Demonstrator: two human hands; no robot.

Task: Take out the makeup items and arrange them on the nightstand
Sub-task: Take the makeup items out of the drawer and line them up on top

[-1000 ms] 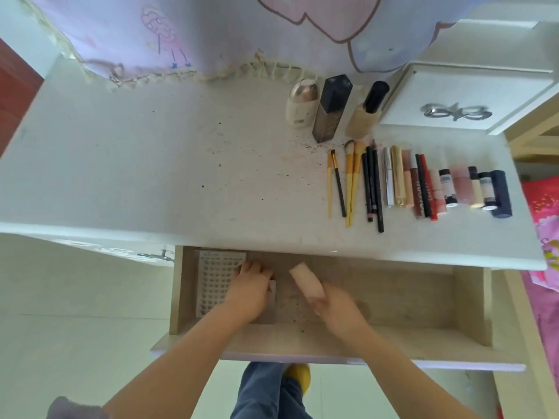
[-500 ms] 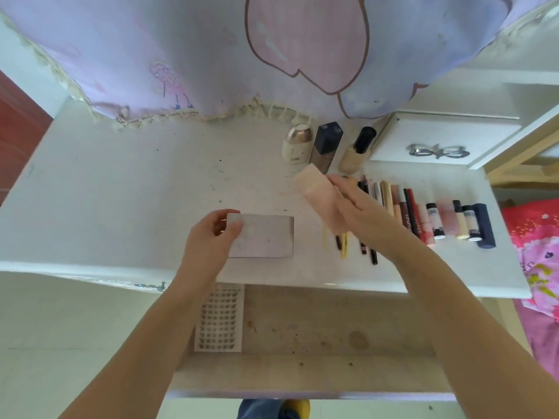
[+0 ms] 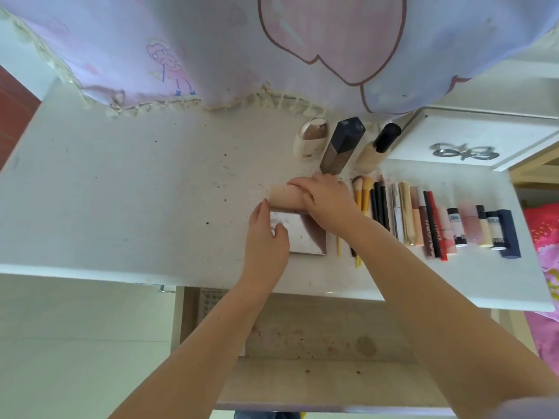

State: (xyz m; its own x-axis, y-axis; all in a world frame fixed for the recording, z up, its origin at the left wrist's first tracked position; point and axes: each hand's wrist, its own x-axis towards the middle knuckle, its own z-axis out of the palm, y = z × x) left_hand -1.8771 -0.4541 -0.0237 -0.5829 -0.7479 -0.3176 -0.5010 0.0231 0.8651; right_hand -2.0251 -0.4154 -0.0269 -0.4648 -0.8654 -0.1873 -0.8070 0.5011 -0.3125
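Observation:
My right hand [image 3: 325, 204] grips a peach-pink makeup case [image 3: 284, 198] and holds it down on the white nightstand top [image 3: 136, 192]. Just in front of it lies a flat silver-grey palette [image 3: 305, 237], held at its left end by my left hand [image 3: 266, 240], thumb on top. To the right lies a row of brushes [image 3: 361, 192], pencils, tubes and lipsticks [image 3: 453, 228], ending in a dark blue tube [image 3: 511, 234]. Three bottles stand behind: a cream one [image 3: 311, 140], a dark angular one [image 3: 341, 146], a beige one with black cap [image 3: 378, 149].
The drawer [image 3: 317, 343] below the front edge is open, with a white perforated tray [image 3: 208, 297] at its left. A patterned curtain [image 3: 272, 49] hangs over the back. A white box with a metal bow handle [image 3: 462, 146] stands at the back right. Pink bedding [image 3: 544, 237] lies right.
Both hands rose from the drawer with the pink case and the grey palette, carried them over the top and have set them down left of the brushes.

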